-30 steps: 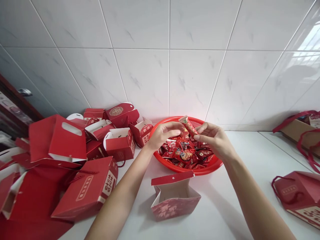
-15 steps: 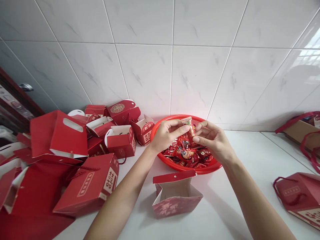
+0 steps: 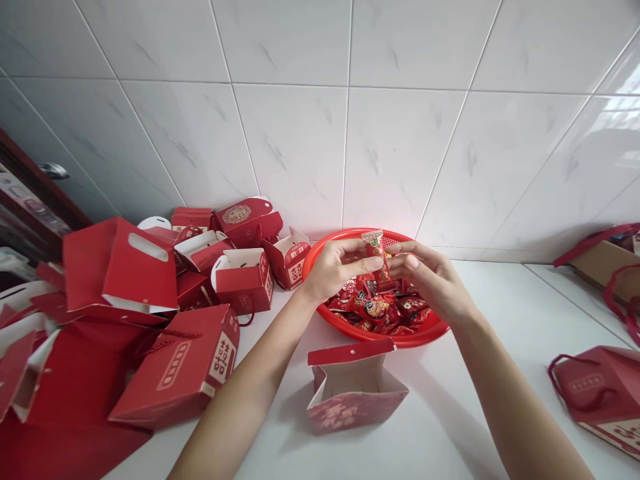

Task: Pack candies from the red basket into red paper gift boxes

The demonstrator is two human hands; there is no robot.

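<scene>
Both my hands meet above a round red basket (image 3: 423, 331) full of red-wrapped sweets (image 3: 373, 309). My left hand (image 3: 335, 267) and my right hand (image 3: 425, 275) each pinch the same small red candy packet (image 3: 377, 253), which stands nearly upright between the fingertips. In front of the basket, close to me, a small red gift box (image 3: 353, 391) stands open with its lid flap raised; its inside looks white.
A heap of red gift boxes and bags (image 3: 150, 300) fills the left side of the white counter (image 3: 500, 313). Another red bag with a cord handle (image 3: 597, 390) lies at the right, a brown box with red ribbon (image 3: 607, 263) behind it. A tiled wall stands close behind.
The candy packet has turned from slanted to nearly upright between my fingers. My hands have drawn slightly closer together above the basket.
</scene>
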